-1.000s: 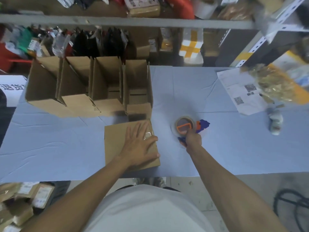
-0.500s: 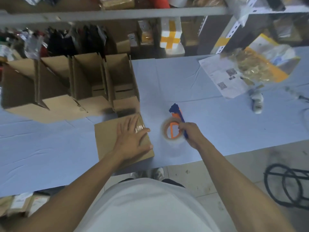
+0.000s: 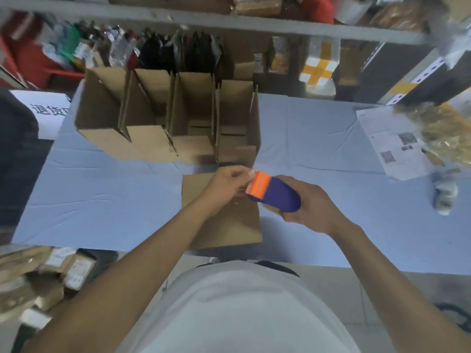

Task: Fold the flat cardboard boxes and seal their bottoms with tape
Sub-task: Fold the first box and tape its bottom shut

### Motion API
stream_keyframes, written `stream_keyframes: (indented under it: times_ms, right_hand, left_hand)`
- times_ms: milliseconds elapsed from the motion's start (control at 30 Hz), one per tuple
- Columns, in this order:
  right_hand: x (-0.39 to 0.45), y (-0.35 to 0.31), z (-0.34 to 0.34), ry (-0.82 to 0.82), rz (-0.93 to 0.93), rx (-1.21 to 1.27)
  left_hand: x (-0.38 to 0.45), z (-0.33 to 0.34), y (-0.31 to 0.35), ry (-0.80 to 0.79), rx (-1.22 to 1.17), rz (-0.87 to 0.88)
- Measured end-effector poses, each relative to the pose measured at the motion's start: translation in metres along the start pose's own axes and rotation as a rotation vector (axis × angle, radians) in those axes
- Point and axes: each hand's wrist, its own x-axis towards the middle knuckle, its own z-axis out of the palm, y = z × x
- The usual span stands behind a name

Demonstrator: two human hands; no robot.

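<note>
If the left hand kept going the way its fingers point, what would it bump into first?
Almost at once, the orange end of the tape dispenser. The left hand points its fingertips right at it, pinching there, while the right hand holds the dispenser. Whether they already touch is unclear.

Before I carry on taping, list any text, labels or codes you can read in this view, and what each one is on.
"退货": large dark characters on the white sign at the left edge; a third character is cut off.
Printed paper sheets on the table's right side: QR-style codes and lines of print, too small and blurred to read.
Labels on the parcels at lower left: blurred, unreadable.
Tape dispenser and cardboard boxes: no text visible.
</note>
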Motion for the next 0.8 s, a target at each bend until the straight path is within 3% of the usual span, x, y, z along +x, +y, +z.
stream_keyframes:
  times_ms: [167,267,400,467,600,800]
  right_hand:
    - [0.005,0.008,-0.007,-0.037,-0.032,-0.001]
    - [0.007,0.015,-0.011,-0.056,-0.042,0.024]
    - [0.013,0.02,-0.013,-0.096,-0.06,0.039]
    - [0.015,0.021,-0.014,-0.114,-0.068,0.039]
    - [0.02,0.027,-0.013,-0.141,-0.071,0.05]
    - [0.024,0.033,-0.013,-0.165,-0.075,0.032]
  left_hand:
    - [0.001,0.002,-0.003,0.023,-0.228,-0.105]
    - [0.005,0.002,-0.008,0.051,-0.179,-0.146]
    - [0.007,0.006,-0.015,-0.133,-0.265,-0.255]
    - [0.008,0.011,-0.017,-0.15,-0.294,-0.254]
    - [0.012,0.019,-0.017,-0.029,-0.252,-0.252]
    - [0.021,0.021,-0.024,0.222,0.163,-0.194]
